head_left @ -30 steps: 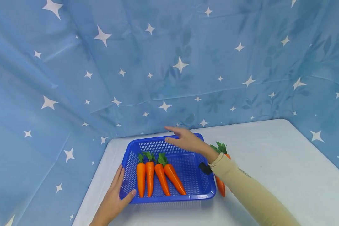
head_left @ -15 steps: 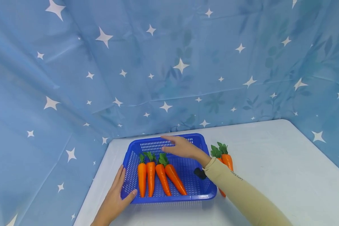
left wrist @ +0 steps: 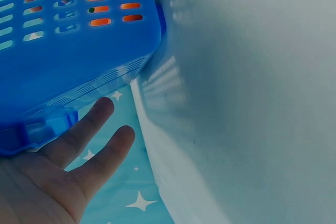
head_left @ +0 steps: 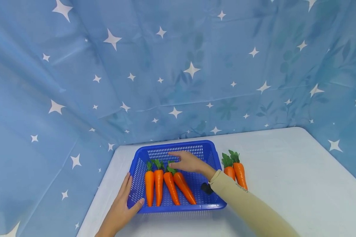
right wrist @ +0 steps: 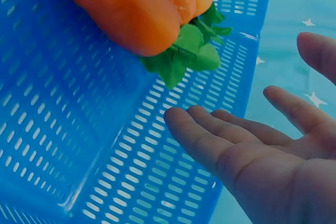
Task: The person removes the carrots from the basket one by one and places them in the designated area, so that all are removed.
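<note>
My left hand (head_left: 118, 206) rests at the left front corner of a blue plastic basket (head_left: 181, 208), fingers straight along its outer side and thumb by the front rim. In the left wrist view two fingers stretch out under the basket wall (left wrist: 79, 61). Inside the basket lie several orange carrots (head_left: 158, 187) side by side, green leaves toward the back. My right hand (head_left: 187, 161) hovers over the basket, holding nothing, its fingertips overlapping the carrot leaves (head_left: 171, 167) in the head view. In the right wrist view its fingers are extended, below the leaves (right wrist: 191, 51).
Right of the basket, two more carrots (head_left: 239, 172) lie on the white table (head_left: 284, 171), partly hidden by my right sleeve (head_left: 243, 202). A blue curtain with white stars (head_left: 178, 65) hangs behind and beside the table. A black device (head_left: 207, 188) sits at my right wrist.
My right hand has come down and toward me, from the basket's back rim to over the carrot leaves. More of the two carrots outside now shows. My left hand stays at the corner.
</note>
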Demonstrator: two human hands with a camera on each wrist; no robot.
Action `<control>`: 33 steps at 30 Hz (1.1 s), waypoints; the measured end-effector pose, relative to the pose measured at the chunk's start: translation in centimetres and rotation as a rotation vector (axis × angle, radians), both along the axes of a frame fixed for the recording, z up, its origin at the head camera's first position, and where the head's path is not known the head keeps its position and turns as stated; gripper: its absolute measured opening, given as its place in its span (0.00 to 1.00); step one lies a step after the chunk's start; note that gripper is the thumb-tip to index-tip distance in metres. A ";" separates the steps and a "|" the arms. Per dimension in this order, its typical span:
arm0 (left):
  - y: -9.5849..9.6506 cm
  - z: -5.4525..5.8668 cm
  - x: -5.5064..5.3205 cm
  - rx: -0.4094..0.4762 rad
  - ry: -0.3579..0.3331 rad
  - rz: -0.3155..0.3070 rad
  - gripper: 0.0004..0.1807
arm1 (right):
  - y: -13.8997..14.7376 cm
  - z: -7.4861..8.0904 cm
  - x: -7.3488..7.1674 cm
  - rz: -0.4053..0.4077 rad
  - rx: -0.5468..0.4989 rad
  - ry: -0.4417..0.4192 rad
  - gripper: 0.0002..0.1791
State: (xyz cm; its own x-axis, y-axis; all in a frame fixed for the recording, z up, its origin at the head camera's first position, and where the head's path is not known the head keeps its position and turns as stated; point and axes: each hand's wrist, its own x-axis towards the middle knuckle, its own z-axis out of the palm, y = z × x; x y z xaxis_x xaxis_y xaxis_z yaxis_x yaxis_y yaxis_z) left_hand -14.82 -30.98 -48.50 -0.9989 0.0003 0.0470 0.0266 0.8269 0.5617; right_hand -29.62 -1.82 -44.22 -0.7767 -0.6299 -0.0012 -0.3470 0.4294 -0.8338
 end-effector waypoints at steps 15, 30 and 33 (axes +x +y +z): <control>-0.1 0.2 0.1 -0.015 0.018 -0.016 0.58 | -0.6 -1.1 0.5 -0.013 0.026 -0.071 0.28; -0.1 0.1 0.2 -0.015 0.034 -0.022 0.57 | -0.7 -1.7 0.4 0.031 0.053 -0.087 0.27; -0.1 0.1 0.2 -0.014 0.030 -0.021 0.57 | -0.8 -2.0 0.4 0.035 0.063 -0.103 0.27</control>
